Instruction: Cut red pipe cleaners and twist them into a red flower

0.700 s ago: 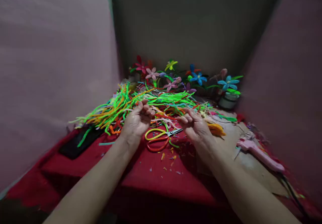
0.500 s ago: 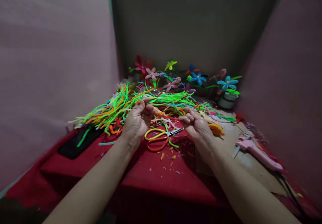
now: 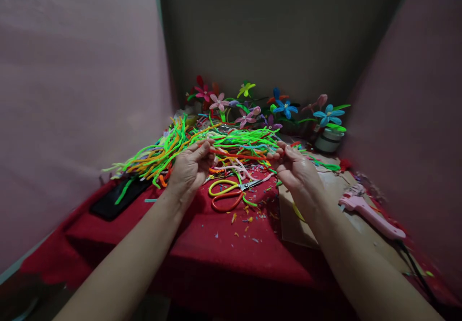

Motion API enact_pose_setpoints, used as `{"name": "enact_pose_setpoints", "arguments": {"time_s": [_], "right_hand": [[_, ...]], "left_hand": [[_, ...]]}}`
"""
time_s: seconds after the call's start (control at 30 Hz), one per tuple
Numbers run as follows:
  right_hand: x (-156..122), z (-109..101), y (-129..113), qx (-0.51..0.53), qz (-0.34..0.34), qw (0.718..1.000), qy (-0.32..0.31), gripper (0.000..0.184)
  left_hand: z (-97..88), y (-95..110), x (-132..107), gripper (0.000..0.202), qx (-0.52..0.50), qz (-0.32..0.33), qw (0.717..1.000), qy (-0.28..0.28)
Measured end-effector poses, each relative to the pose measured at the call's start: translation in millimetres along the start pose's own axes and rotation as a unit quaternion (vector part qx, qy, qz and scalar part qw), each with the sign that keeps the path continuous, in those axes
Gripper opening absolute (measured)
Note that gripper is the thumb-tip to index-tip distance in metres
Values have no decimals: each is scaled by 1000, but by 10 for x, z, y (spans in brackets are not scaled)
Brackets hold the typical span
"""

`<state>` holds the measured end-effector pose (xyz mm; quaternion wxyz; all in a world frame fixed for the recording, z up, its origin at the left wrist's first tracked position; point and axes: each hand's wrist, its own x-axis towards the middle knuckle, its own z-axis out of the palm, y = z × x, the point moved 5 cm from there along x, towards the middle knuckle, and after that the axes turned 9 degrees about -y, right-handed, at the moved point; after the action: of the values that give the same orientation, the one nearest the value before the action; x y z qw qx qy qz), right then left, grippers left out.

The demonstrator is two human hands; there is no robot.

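My left hand [image 3: 189,168] and my right hand [image 3: 298,171] are both closed in a pinch, each on one end of a red-orange pipe cleaner [image 3: 240,155] stretched straight between them. They hover above a big heap of pipe cleaners [image 3: 202,145], mostly neon green with orange, red and pink ones mixed in. Scissors with yellow and orange handles [image 3: 229,197] lie on the red cloth [image 3: 224,249] just below the stretched piece.
Finished pipe-cleaner flowers [image 3: 249,104] stand in a row along the back wall. A pink glue gun [image 3: 368,211] lies on brown cardboard [image 3: 346,224] at the right. A black flat object [image 3: 113,200] sits at the left. A small round tub [image 3: 327,142] stands back right.
Both hands have moved apart and lifted slightly, pulling the red-orange pipe cleaner straight between them. The camera view has tipped a little.
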<state>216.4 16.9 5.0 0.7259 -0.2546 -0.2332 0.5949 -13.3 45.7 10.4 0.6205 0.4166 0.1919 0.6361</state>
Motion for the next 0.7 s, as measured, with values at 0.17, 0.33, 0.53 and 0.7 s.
{"name": "enact_pose_setpoints", "arguments": {"time_s": [0.17,0.33,0.53,0.7], "right_hand": [[-30,37,-249,-10,-35,999,-12,24],[-56,-70,-159,-5,23,1000,17,23],[-119,-134,129,0,104,995,-10,18],[-203,-94,228,-33,182,983,-12,18]], "left_hand": [[-138,90,9,21,97,-1,995,32],[72,-167,-182,19,519,-127,823,-192],[191,-447,-376,17,812,-102,483,-311],[147,-534,-322,20,829,-108,442,-326]]}}
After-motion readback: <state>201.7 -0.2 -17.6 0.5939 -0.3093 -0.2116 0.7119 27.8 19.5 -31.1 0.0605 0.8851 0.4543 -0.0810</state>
